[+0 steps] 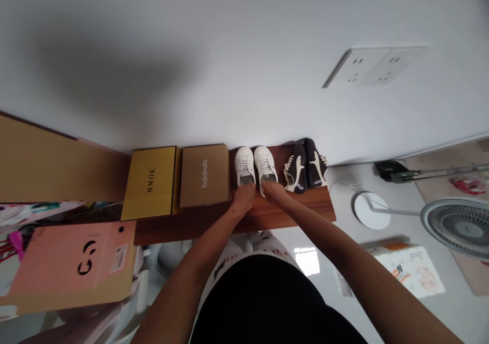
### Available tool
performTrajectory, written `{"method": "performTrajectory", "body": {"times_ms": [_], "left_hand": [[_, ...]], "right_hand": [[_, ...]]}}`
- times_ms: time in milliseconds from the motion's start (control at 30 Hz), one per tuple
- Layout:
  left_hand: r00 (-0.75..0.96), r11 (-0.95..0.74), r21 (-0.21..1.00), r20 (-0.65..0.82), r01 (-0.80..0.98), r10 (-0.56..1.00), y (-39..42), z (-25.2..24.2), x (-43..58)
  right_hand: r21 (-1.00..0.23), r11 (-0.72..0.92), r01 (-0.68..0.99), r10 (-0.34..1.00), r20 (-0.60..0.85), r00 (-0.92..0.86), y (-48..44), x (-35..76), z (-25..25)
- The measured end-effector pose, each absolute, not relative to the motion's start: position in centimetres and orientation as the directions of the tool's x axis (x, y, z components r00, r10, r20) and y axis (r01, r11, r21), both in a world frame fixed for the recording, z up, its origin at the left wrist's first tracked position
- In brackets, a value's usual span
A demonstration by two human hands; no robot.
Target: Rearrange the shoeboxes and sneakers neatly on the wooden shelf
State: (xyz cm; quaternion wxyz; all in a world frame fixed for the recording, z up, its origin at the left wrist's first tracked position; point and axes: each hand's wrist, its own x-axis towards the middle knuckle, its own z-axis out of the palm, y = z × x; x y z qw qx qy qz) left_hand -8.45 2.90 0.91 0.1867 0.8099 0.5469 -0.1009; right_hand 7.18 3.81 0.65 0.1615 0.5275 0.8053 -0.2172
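Observation:
Two white sneakers stand side by side on a brown wooden shelf [313, 201], toes toward the wall. My left hand [244, 195] grips the heel of the left white sneaker [244, 160]. The heel of the right white sneaker [264, 160] is in my right hand [272, 190]. Both hands hide the backs of the shoes, and the fingertips are hard to make out. To their right rests a pair of dark sneakers [300, 168] with cream stripes and laces. A brown balabala shoebox [205, 173] sits left of the white pair.
A yellow MMOK box [151, 183] stands farther left, beside a pink box [72, 257] and a large cardboard box [57, 166]. On the right are a fan [458, 227] and a white package [412, 270] on the floor. A socket panel [374, 65] is on the wall.

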Motion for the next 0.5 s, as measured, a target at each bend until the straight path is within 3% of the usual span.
{"method": "performTrajectory", "body": {"times_ms": [300,500], "left_hand": [[0.34,-0.247,0.27,-0.388,0.93,0.857,3.12,0.55,-8.77],[0.277,-0.215,0.198,-0.38,0.956,0.882,2.94,1.27,-8.4]], "right_hand": [[-0.21,0.327,0.921,0.815,-0.431,-0.388,3.98,6.51,-0.32],[-0.224,0.319,0.921,0.861,-0.338,-0.38,3.39,6.51,-0.32]]}}
